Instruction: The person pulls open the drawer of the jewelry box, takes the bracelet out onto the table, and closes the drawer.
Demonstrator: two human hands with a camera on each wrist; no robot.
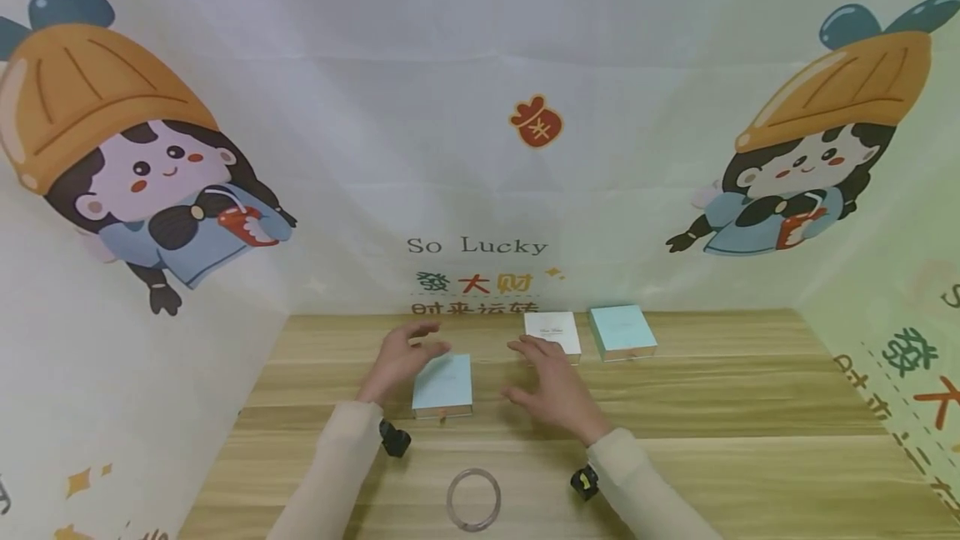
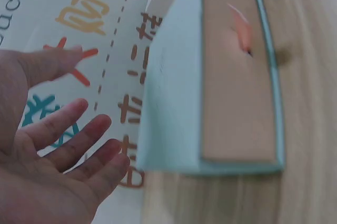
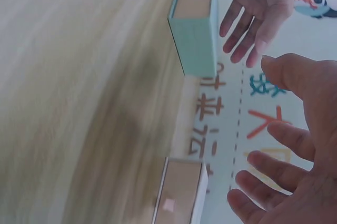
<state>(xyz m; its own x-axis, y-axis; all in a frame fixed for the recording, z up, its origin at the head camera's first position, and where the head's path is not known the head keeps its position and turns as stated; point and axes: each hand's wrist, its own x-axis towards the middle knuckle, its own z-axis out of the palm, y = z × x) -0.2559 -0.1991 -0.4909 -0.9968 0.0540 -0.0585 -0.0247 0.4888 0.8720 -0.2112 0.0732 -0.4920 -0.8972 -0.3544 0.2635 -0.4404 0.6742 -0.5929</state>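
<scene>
In the head view, a pale blue box (image 1: 444, 386) lies on the table between my two hands. My left hand (image 1: 397, 363) hovers at its upper left corner, fingers relaxed and spread, holding nothing. The left wrist view shows this box's tan front side (image 2: 237, 103) with a small orange pull tab (image 2: 243, 32), apart from the open fingers (image 2: 79, 150). My right hand (image 1: 557, 390) is above the table to the box's right, fingers spread and nothing held. It partly covers a white box (image 1: 552, 325) with small print on its lid.
A second pale blue box (image 1: 622, 328) lies right of the white one, near the back edge. A translucent ring, like a bangle (image 1: 450, 500), lies on the wooden table (image 1: 735, 407) near the front. A printed cloth (image 1: 480, 148) hangs behind and at both sides.
</scene>
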